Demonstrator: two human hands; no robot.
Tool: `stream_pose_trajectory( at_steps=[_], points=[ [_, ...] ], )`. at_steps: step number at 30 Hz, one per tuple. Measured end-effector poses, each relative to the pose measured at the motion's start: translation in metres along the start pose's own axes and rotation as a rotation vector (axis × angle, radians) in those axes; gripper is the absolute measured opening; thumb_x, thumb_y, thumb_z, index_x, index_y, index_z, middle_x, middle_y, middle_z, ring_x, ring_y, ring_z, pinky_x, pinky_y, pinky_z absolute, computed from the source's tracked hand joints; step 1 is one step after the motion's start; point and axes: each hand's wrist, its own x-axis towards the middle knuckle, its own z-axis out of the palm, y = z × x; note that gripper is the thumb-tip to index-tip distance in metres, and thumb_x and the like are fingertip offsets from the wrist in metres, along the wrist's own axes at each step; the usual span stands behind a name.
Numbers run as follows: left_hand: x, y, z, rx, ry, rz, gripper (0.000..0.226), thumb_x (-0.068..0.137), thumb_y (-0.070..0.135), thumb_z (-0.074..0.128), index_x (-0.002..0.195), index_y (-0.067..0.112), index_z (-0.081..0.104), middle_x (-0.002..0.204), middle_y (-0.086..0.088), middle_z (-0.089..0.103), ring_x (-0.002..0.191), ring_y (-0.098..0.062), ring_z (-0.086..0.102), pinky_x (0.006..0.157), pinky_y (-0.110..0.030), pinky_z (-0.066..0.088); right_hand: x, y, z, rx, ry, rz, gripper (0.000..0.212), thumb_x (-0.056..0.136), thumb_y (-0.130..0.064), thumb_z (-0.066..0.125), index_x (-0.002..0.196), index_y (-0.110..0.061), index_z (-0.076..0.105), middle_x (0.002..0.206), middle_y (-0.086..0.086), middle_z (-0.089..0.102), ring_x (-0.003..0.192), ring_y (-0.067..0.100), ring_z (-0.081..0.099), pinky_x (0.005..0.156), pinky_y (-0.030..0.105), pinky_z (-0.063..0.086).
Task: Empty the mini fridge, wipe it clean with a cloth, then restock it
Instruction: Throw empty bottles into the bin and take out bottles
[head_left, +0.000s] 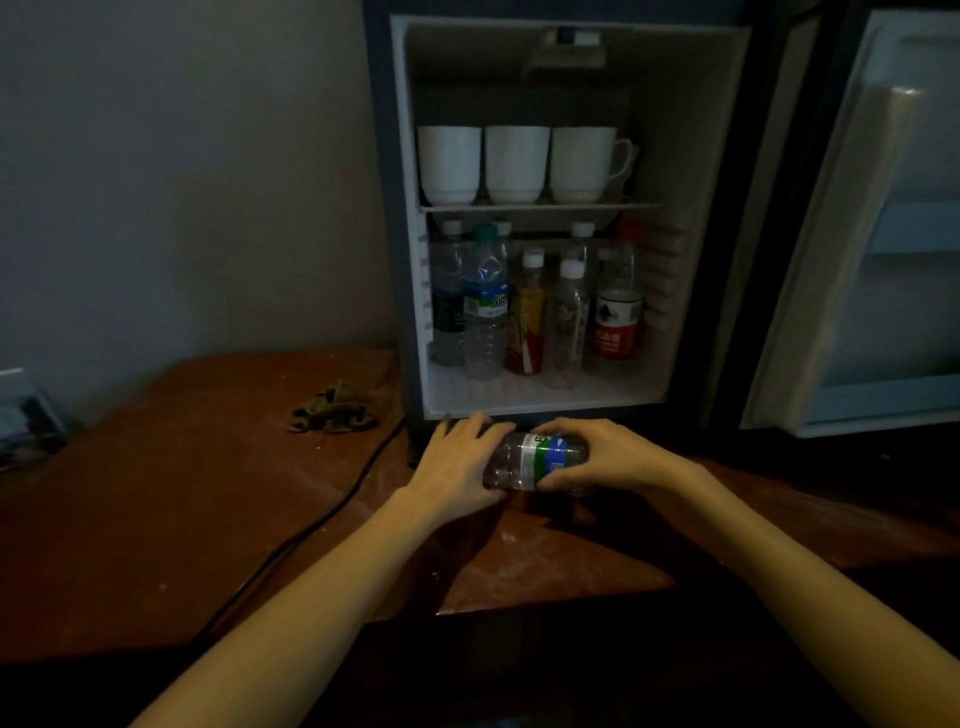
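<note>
The mini fridge (400, 218) stands open on a brown table, its door (852, 260) swung to the right. Three white mugs (517, 163) sit on the upper shelf. Several bottles (485, 306) stand on the fridge floor, among them a red-labelled one (615, 317). Just in front of the fridge, both hands hold a clear water bottle with a green and blue label (540, 460) on its side above the table. My left hand (457, 460) holds its left end and my right hand (608, 454) grips its right end. A crumpled dark cloth (332, 408) lies on the table to the left.
A black power cable (311, 525) runs across the brown table (182, 519) from the fridge's base toward the front left. A pale object (23, 405) sits at the far left edge. A grey wall is behind the table.
</note>
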Motion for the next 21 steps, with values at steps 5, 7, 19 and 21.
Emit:
stream_pose_trajectory(
  at_steps=[5, 7, 19, 21],
  points=[
    [0.012, 0.006, 0.010, -0.147, 0.125, -0.024, 0.070, 0.064, 0.075, 0.065, 0.118, 0.033, 0.049, 0.110, 0.011, 0.059, 0.100, -0.011, 0.057, 0.082, -0.034, 0.046, -0.002, 0.000, -0.028, 0.230, -0.152, 0.006, 0.057, 0.074, -0.041, 0.079, 0.126, -0.033, 0.056, 0.118, -0.010, 0.060, 0.103, 0.008, 0.063, 0.087, 0.029, 0.057],
    [0.015, 0.006, 0.012, -0.252, 0.188, -0.061, 0.068, 0.061, 0.078, 0.066, 0.110, 0.033, 0.052, 0.102, 0.014, 0.060, 0.092, -0.008, 0.059, 0.077, -0.035, 0.049, -0.005, 0.004, -0.041, 0.379, -0.144, -0.024, 0.047, 0.079, -0.033, 0.076, 0.124, -0.029, 0.060, 0.120, -0.009, 0.062, 0.106, 0.009, 0.063, 0.084, 0.026, 0.056],
    [0.020, 0.013, 0.009, -0.724, 0.356, -0.282, 0.060, 0.063, 0.056, 0.082, 0.110, 0.036, 0.049, 0.102, 0.019, 0.061, 0.094, 0.007, 0.058, 0.078, -0.020, 0.052, 0.029, -0.037, -0.034, 1.254, 0.420, -0.281, 0.021, 0.083, -0.019, 0.065, 0.104, -0.017, 0.064, 0.085, -0.004, 0.070, 0.083, 0.010, 0.068, 0.074, 0.023, 0.054],
    [0.022, 0.017, 0.008, -0.778, 0.419, -0.296, 0.063, 0.067, 0.052, 0.082, 0.116, 0.037, 0.045, 0.108, 0.019, 0.060, 0.100, 0.005, 0.058, 0.082, -0.020, 0.052, 0.039, -0.057, -0.031, 1.232, 0.479, -0.317, 0.010, 0.088, -0.015, 0.064, 0.098, -0.014, 0.063, 0.081, -0.004, 0.065, 0.074, 0.006, 0.065, 0.067, 0.019, 0.052]
  ],
)
